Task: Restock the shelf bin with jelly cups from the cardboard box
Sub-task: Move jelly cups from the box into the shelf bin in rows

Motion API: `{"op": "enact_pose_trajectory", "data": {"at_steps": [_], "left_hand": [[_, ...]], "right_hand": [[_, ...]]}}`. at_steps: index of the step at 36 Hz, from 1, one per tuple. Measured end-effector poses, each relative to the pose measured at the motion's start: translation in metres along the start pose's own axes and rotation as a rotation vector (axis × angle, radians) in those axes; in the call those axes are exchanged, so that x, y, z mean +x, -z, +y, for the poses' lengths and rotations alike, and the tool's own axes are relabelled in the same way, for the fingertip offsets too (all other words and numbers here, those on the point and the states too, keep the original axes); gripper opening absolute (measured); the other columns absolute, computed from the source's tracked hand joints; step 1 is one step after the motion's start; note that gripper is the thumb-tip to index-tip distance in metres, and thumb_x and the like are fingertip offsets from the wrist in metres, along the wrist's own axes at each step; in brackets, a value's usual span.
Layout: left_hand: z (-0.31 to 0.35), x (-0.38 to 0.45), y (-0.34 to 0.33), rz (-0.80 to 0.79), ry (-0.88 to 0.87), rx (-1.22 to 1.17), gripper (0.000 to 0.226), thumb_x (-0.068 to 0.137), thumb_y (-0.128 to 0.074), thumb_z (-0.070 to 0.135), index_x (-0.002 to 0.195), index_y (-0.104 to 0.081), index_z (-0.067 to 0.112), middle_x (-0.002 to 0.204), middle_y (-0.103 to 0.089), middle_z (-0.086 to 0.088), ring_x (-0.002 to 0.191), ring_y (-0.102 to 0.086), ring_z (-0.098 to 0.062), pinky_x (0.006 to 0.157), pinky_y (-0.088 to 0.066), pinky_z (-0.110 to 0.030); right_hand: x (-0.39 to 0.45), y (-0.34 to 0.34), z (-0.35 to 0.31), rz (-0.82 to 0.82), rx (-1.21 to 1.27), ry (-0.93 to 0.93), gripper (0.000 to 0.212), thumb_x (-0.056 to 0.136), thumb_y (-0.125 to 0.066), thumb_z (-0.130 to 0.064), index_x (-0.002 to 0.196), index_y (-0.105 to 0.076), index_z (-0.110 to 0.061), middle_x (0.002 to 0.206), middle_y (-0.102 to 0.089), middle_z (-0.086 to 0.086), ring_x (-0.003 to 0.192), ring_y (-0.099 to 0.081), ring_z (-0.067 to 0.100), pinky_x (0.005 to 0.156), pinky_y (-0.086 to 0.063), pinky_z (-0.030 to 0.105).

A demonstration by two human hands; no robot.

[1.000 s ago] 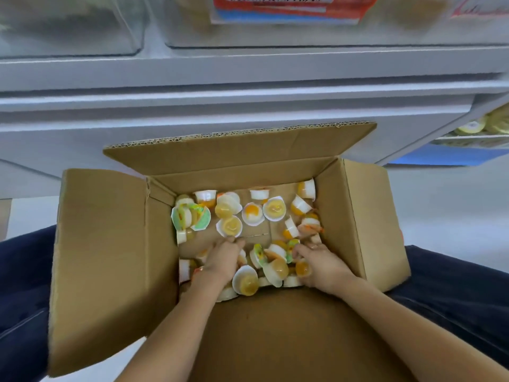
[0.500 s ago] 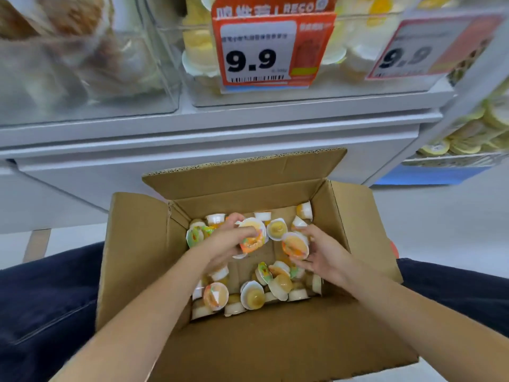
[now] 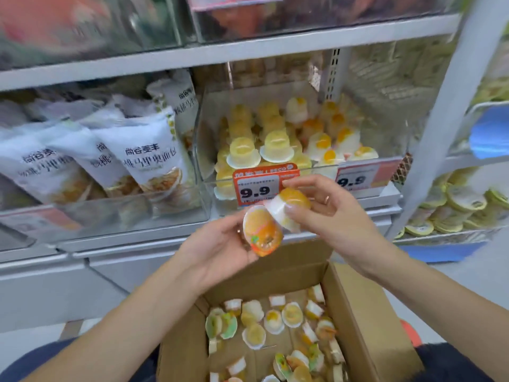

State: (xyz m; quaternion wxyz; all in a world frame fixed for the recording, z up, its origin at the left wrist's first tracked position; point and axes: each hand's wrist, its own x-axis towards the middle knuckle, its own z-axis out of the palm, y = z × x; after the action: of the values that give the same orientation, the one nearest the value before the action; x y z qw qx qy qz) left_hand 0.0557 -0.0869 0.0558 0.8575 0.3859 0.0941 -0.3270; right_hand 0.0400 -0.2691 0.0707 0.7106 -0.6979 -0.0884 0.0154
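Observation:
My left hand (image 3: 217, 252) holds an orange-lidded jelly cup (image 3: 261, 231), its printed lid facing me. My right hand (image 3: 327, 216) pinches a second jelly cup (image 3: 289, 205), white and orange, lying on its side and touching the first. Both cups hang in front of the clear shelf bin (image 3: 303, 172), just below its rim and beside the 9.9 price tag (image 3: 261, 186). The bin holds several yellow and white jelly cups. Below, the open cardboard box (image 3: 366, 326) rests on my lap with several loose cups on its floor.
A clear bin of white bread bags (image 3: 143, 161) stands left of the jelly bin. A white shelf upright (image 3: 440, 128) rises at the right, with stacked round packs (image 3: 462, 205) beyond it. Another shelf of bins runs above.
Both hands have risen out of the box, each with a jelly cup, up to the front of the shelf bin. My view has tilted upward to the shelf.

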Motion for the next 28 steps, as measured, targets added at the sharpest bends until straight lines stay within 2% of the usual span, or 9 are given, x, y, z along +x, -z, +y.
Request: {"op": "enact_pose_trajectory", "data": {"at_steps": [2,6,10,13,16,19,25,28], "left_hand": [[-0.001,0.001,-0.004,-0.030,-0.025,-0.049,0.051,0.087,-0.046,0.016,0.136,-0.045,0.001,0.135,-0.052,-0.020,0.128,-0.047,-0.031,0.097,-0.043,-0.049],[0.003,0.005,-0.006,-0.185,-0.027,-0.056,0.053,0.089,-0.053,0.012,0.139,-0.040,0.000,0.141,-0.045,-0.023,0.132,-0.043,-0.034,0.107,-0.033,-0.050],[0.010,0.005,-0.004,-0.319,-0.044,-0.007,0.065,0.081,-0.069,0.009,0.140,-0.041,0.002,0.144,-0.042,-0.022,0.132,-0.042,-0.035,0.102,-0.043,-0.045],[0.010,0.007,-0.004,-0.273,-0.088,0.014,0.073,0.071,-0.079,0.008,0.137,-0.047,0.006,0.141,-0.047,-0.020,0.127,-0.049,-0.032,0.094,-0.050,-0.040],[0.007,0.009,-0.003,-0.230,-0.075,-0.002,0.075,0.062,-0.087,0.012,0.130,-0.056,0.012,0.134,-0.053,-0.019,0.119,-0.056,-0.035,0.086,-0.054,-0.040],[0.004,0.008,-0.004,-0.181,-0.041,0.052,0.073,0.050,-0.093,0.017,0.117,-0.067,0.016,0.123,-0.062,-0.017,0.103,-0.065,-0.035,0.080,-0.057,-0.040],[0.000,0.007,-0.007,-0.153,-0.005,0.029,0.066,0.045,-0.094,0.020,0.107,-0.072,0.008,0.118,-0.062,-0.027,0.095,-0.066,-0.042,0.065,-0.059,-0.038],[0.000,0.005,-0.007,-0.210,0.024,0.035,0.067,0.043,-0.094,0.010,0.106,-0.071,0.005,0.113,-0.064,-0.026,0.093,-0.068,-0.036,0.067,-0.059,-0.037]], "right_hand": [[0.000,-0.009,-0.004,-0.045,-0.059,0.107,0.033,0.078,-0.075,-0.005,0.105,-0.065,-0.021,0.098,-0.067,-0.008,0.096,-0.064,0.008,0.081,-0.051,0.019],[0.000,-0.012,0.003,-0.073,-0.147,0.175,0.041,0.078,-0.074,0.001,0.109,-0.061,-0.023,0.111,-0.061,-0.007,0.108,-0.059,0.008,0.089,-0.052,0.025],[0.004,-0.004,0.003,-0.088,-0.128,0.126,0.040,0.082,-0.070,0.001,0.113,-0.059,-0.021,0.114,-0.060,-0.008,0.112,-0.058,0.011,0.091,-0.052,0.028],[0.007,0.000,-0.002,-0.143,-0.126,0.114,0.042,0.082,-0.069,0.002,0.117,-0.058,-0.019,0.118,-0.061,-0.005,0.114,-0.059,0.014,0.094,-0.052,0.031],[0.007,0.002,-0.001,-0.206,-0.146,0.102,0.049,0.082,-0.069,0.002,0.122,-0.056,-0.022,0.120,-0.061,-0.008,0.115,-0.059,0.013,0.096,-0.050,0.030],[0.005,0.004,0.001,-0.246,-0.210,0.066,0.054,0.082,-0.071,-0.003,0.128,-0.052,-0.026,0.120,-0.060,-0.013,0.114,-0.059,0.009,0.096,-0.049,0.027],[0.003,0.008,0.002,-0.300,-0.398,0.055,0.075,0.076,-0.080,-0.019,0.137,-0.040,-0.036,0.134,-0.049,-0.019,0.124,-0.048,0.000,0.102,-0.043,0.020],[0.003,0.009,0.000,-0.253,-0.482,0.092,0.069,0.074,-0.080,-0.022,0.130,-0.044,-0.043,0.131,-0.049,-0.022,0.121,-0.045,-0.007,0.098,-0.039,0.011]]}}
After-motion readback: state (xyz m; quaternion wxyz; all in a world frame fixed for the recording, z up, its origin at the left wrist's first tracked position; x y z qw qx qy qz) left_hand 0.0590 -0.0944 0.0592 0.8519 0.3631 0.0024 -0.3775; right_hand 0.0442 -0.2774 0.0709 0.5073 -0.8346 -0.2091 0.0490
